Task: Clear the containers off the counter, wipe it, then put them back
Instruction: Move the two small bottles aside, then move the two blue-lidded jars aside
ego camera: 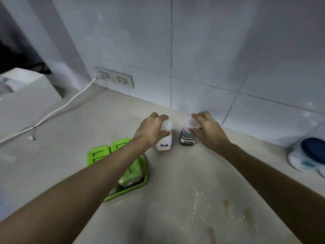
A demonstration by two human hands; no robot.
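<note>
Nearest us, white grains and brown smears mark the counter [175, 173] at five o'clock. Farther, at twelve o'clock, our left hand [152, 128] grips the white salt container [164, 140] and our right hand [209, 130] grips the dark seasoning sauce container [187, 139]; its label reads blurred.

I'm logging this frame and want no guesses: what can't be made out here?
- Head view: left hand covers the salt container's lid.
- Left forearm hides much of the green tray.
- Dark bottle's label is blurred.
- Blue-lidded jar is cut off by the right edge.
</note>
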